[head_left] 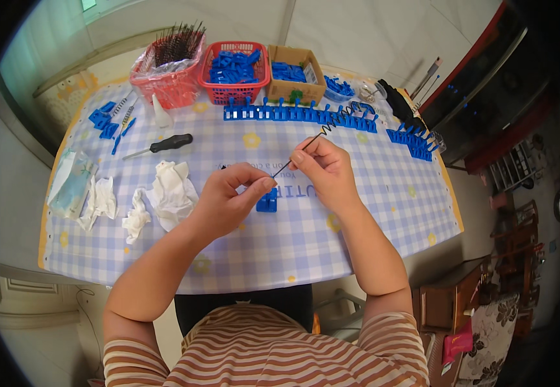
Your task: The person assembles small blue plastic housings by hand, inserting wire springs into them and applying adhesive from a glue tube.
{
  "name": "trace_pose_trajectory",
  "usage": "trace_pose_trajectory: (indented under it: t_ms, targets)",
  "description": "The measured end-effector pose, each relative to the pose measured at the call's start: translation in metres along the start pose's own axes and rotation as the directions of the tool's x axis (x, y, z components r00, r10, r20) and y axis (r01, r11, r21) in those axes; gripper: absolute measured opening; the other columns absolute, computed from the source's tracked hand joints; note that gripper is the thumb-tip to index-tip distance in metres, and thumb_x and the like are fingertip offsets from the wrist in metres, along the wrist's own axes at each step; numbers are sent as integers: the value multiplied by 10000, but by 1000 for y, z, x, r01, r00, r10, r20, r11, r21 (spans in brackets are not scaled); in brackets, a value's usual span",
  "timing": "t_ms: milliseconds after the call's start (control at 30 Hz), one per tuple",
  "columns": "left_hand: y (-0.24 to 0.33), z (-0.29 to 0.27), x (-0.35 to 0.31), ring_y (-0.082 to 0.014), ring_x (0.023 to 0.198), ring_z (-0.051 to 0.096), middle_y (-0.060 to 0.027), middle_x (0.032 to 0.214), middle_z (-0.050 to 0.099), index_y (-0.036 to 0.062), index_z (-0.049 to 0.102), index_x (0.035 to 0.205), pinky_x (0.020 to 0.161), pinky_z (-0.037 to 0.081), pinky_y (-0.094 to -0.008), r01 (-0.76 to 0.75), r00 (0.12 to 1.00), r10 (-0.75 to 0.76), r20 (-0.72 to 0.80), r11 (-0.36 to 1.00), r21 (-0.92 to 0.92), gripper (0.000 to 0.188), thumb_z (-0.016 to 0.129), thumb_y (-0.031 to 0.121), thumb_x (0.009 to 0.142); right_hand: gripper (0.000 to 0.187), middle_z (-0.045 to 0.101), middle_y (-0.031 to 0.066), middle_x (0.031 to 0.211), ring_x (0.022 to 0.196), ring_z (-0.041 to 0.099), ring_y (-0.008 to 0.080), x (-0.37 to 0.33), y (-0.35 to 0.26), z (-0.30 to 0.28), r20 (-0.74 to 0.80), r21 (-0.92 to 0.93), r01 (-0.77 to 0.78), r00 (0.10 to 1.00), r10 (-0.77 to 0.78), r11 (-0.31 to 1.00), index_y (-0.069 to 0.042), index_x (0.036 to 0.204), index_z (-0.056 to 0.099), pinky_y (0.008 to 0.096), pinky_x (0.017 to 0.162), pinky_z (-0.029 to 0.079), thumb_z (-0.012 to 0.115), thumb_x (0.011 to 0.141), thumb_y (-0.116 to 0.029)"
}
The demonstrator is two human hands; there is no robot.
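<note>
A thin black rod with a spiral far end (335,122) is stretched between my two hands above the checked tablecloth. The fingers of my left hand (233,193) pinch its near end. My right hand (327,173) grips the rod higher up, thumb against fingers, just below the spiral. A small blue plastic part (267,202) lies on the cloth beside my left fingertips, partly hidden by them. Beyond my hands, a long row of blue plastic parts (280,113) stands side by side, and the spiral end overlaps its right portion.
Along the back stand a red bin of black spiral rods (178,45), a red basket (236,97) and a cardboard box (309,57) holding blue parts. At left lie a screwdriver (170,142), crumpled tissues (173,193) and a tissue pack (72,184). Another blue row (412,143) sits at right.
</note>
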State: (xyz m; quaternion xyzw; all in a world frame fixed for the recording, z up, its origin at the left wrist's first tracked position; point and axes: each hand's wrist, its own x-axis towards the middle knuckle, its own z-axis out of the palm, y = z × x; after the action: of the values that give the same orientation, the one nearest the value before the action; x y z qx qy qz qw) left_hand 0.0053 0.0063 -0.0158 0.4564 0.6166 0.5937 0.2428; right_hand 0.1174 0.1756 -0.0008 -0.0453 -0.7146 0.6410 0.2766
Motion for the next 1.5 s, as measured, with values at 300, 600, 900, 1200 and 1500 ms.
trace_pose_trajectory:
  t_ms: [300,600,900,1200,1500]
  targets:
    - [6,0,1,-107,807,587,-46,879,670,-3,665,965,732,468,-264,-98,995,98,-5,991,-89,185,659,161,879,96,618,38,829,800,563,143,1,-11,0,223,-241,285,947,-233,928,-37,795,601,279,744,443,665,830,-99]
    - [7,-9,1,-94,828,577,-42,882,669,-21,669,966,747,465,-242,102,994,-87,69,962,-255,218,634,186,906,124,594,52,969,891,555,165,0,-31,-6,231,-290,-55,965,125,956,-23,949,636,300,792,438,611,871,-115]
    - [0,-14,7,-111,845,593,-58,907,678,-15,669,1000,793,468,-254,-6,988,-46,-146,941,-337,235,619,198,914,330,594,146,898,826,580,345,-52,-54,-18,397,-847,256,888,233,466,-73,1111,635,400,724,475,593,790,-8]
    - [-1,-16,7,-122,844,594,-64,895,673,-36,659,976,800,462,-260,-66,982,9,-188,951,-301,208,599,154,921,380,517,121,777,731,537,302,-78,-25,-5,375,-824,318,926,31,468,-59,1121,639,398,634,437,609,751,24]
    - [-5,-23,7,-134,858,595,-70,902,669,-36,658,986,825,455,-276,-58,976,0,-216,963,-261,220,593,165,926,349,580,185,987,905,578,359,-76,-25,-64,106,-827,4,983,148,562,-61,1137,626,421,801,471,536,800,-53]
